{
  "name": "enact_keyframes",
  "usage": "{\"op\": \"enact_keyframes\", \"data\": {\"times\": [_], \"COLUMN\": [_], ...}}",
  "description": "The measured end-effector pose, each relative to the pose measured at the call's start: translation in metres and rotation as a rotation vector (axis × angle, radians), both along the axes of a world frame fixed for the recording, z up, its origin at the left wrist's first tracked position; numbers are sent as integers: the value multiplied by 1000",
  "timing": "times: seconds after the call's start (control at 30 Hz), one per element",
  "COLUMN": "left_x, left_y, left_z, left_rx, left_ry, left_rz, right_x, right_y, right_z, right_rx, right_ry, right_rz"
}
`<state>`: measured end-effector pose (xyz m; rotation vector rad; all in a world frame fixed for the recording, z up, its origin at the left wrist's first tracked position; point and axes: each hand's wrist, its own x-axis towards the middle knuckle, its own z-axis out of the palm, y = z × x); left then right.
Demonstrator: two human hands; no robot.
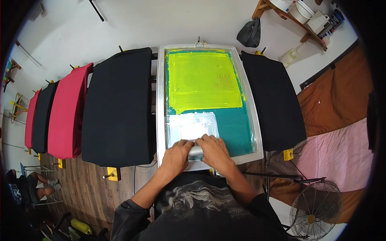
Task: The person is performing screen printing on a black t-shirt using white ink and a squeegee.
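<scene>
A silver-grey squeegee (pixel 196 151) is clasped from above by the left grip (pixel 177 155) and the right grip (pixel 214 150), both closed around its bar, over the near end of a metal-framed printing screen (pixel 161 100). By its look, the bar is judged rigid, fairly light and smooth, likely slippery if smeared, and best taken near both ends. The taut teal mesh (pixel 237 128) is probably easily damaged. White ink (pixel 193 122) is spread just beyond the grips, with a yellow-green area (pixel 203 82) farther off. Knuckles are raised, and the forearms (pixel 155 186) are angled inward toward the bar.
</scene>
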<state>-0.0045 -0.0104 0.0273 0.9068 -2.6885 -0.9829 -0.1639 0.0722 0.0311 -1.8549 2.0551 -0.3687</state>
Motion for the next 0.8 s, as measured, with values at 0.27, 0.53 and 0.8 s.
{"op": "enact_keyframes", "data": {"times": [0.27, 0.53, 0.8], "left_x": [4, 0, 10], "left_y": [8, 2, 17], "left_z": [-45, -14, -30], "left_rx": [-149, -107, -127], "left_ry": [86, 100, 83], "left_rz": [-2, 42, 18], "right_x": [8, 3, 6], "right_y": [10, -1, 12], "right_z": [-39, -9, -20], "right_rx": [-90, -49, -19], "right_ry": [77, 67, 15], "right_rz": [-17, -10, 37]}}
